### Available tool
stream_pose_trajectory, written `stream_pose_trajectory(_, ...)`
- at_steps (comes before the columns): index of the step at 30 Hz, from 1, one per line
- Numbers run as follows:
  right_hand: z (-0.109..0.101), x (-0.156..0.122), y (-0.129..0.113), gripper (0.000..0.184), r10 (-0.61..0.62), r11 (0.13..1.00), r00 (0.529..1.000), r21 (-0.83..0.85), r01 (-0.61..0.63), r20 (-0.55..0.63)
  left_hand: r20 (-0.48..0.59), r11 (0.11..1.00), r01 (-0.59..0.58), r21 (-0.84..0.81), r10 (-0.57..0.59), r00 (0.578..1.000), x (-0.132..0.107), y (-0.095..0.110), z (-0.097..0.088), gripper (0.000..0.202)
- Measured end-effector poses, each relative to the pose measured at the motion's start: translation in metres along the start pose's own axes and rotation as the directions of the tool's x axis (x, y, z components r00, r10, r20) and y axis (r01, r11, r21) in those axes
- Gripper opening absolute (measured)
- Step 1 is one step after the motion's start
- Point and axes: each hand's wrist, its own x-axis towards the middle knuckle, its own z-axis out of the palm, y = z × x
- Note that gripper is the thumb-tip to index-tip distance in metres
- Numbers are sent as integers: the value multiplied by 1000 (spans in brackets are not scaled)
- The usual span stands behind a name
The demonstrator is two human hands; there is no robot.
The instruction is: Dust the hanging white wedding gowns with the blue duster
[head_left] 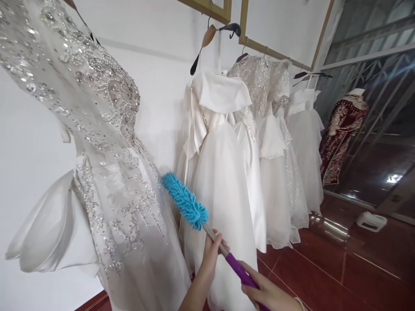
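A duster with a fluffy blue head (185, 201) slants up and to the left in front of me. My left hand (213, 247) is closed around its metal shaft just below the head. Further down, my right hand (264, 288) grips the purple handle. The blue head is beside the skirt of a beaded white gown (129, 207) on the left; I cannot tell whether it touches the fabric. Just behind the duster hangs a plain white off-shoulder dress (223, 151).
More white dresses (275, 138) hang in a row from gold wall frames (272, 52). A dark red embroidered garment (343, 129) shows at the glass panel on the right. A white plastic container (371, 221) lies on the red tiled floor (319, 259).
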Motion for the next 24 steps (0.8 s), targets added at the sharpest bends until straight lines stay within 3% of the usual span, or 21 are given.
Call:
stream_pose_trajectory(4,-25,-16,-48,66,-77,995,997,-59,76,-23,99,991,-136,19,133,986,0,55,48,52)
stream_pose_trajectory(6,-39,-23,-64,66,-108,991,994,-78,105,-31,123,983,-179,27,175,977,4,64,68,52)
stream_pose_trajectory(9,-62,-31,-69,66,-107,989,994,-104,104,-25,115,981,-192,40,187,976,14,57,91,53)
stream_pose_trajectory(12,-86,-34,-51,64,-79,992,997,-102,79,-1,76,990,-137,45,133,988,24,26,102,53)
stream_pose_trajectory(16,-110,-34,-7,60,-58,994,996,-89,64,69,-27,999,-44,3,44,999,31,-36,103,53)
stream_pose_trajectory(24,-130,-29,73,62,72,997,975,-2,-73,211,-264,988,57,-142,-94,960,32,-147,95,63)
